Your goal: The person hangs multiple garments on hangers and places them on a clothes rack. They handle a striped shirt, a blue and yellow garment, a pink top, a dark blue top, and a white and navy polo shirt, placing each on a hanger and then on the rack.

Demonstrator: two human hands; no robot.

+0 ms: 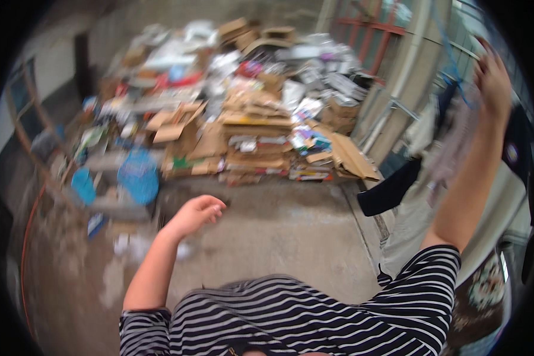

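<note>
My left hand [202,213] hangs in front of me over the concrete floor, fingers loosely curled, with nothing in it. My right hand [494,80] is raised high at the right, near the top of a row of hanging clothes; its fingers are bent, and blur hides whether they grip something. Close below and left of it hang a pale pinkish garment [454,138] and a blue cord [454,71]. A dark sleeve [389,189] and light beige cloth [416,222] hang lower down.
A large heap of flattened cardboard [258,120] and mixed scrap lies ahead. Blue plastic items [138,175] stand at the left, by a wooden frame [31,147]. An orange cable [26,249] runs along the left floor. A pale pipe [398,84] rises by the right wall.
</note>
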